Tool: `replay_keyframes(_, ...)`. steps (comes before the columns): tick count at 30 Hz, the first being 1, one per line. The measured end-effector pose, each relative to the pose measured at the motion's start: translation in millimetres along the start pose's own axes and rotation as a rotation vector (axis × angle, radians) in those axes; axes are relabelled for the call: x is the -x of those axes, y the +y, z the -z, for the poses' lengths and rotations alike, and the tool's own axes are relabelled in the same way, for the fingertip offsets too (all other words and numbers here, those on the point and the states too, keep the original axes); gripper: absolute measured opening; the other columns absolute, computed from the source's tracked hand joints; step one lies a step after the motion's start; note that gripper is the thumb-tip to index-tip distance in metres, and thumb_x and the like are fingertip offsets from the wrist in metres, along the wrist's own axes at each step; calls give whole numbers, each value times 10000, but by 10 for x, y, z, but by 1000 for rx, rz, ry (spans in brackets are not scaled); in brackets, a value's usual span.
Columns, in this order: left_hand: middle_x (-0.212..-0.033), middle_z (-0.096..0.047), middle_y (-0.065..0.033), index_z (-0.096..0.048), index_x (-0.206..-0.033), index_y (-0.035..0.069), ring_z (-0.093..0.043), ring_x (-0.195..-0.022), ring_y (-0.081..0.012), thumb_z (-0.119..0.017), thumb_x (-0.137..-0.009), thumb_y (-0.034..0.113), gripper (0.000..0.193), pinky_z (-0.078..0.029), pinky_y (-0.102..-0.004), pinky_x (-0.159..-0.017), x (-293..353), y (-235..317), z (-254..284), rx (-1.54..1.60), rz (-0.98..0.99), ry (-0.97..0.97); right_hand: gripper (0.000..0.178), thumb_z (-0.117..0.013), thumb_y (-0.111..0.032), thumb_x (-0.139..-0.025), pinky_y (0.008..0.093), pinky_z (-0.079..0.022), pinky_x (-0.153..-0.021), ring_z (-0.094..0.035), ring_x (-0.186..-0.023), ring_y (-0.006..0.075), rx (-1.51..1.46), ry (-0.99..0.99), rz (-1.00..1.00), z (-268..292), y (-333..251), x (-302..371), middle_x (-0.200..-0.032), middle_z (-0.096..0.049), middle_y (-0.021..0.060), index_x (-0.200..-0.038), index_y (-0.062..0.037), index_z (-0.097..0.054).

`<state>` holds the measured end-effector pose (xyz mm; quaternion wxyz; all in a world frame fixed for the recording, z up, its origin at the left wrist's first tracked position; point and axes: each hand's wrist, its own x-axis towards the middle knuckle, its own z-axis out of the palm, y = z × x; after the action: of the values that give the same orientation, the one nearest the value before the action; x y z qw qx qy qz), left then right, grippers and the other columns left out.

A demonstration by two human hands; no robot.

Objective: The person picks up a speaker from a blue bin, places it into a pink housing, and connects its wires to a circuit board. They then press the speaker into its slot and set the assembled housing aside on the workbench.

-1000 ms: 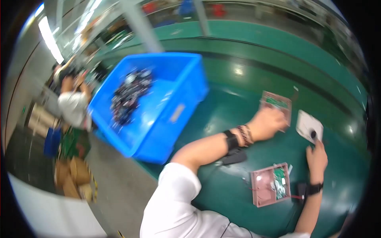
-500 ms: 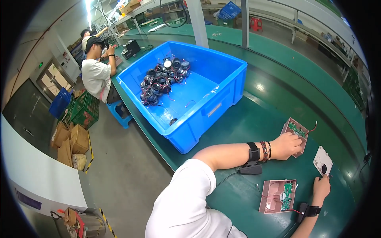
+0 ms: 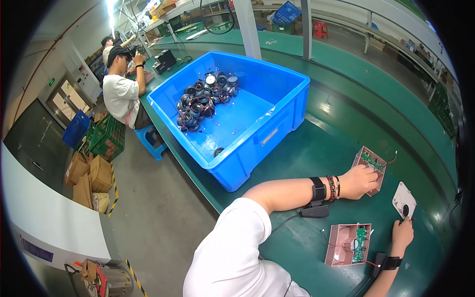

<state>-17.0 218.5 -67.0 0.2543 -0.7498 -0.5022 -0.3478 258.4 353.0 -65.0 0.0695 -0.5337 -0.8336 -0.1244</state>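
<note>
My left hand reaches over the near side of a pink plastic housing with a green circuit board inside. Its fingers are bent down into the housing, and the fingertips are hidden. At the far right, my right hand has its fingers closed at a black round part by the lower edge of a white panel. Between my arms lies a second pink housing, open side up, with a circuit board and red and black wires.
A large blue bin stands on the green bench, holding a heap of small round speakers with wires. A person in a white shirt sits farther along the bench. A black device stands near them.
Both my hands stay in nearly the same places, at the housing and at the black part. The whole view shifts slightly. The seated person's hand is raised a little.
</note>
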Motion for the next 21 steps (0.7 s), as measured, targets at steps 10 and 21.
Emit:
replay_keyframes(10,-826,-529,-21,-610,-825,115,-531,-796,-198,-648,-686,119,144,-421,-328,-666,-6,88,63,48,3,-18,329,-563,-233,-828,465,-517,-739,-639,-876,380,-13,-50,-71,131,26,139,-1037,-636,196,-1076,-17,-570)
replay_keyframes(21,-773,-539,-69,-622,-871,92,-560,-724,-262,-658,-711,58,167,-465,-377,-618,-187,-70,240,50,33,-161,319,-588,-216,-753,440,-546,-659,-670,-759,327,-193,75,17,264,-255,9,-913,-667,146,-1038,-74,-599)
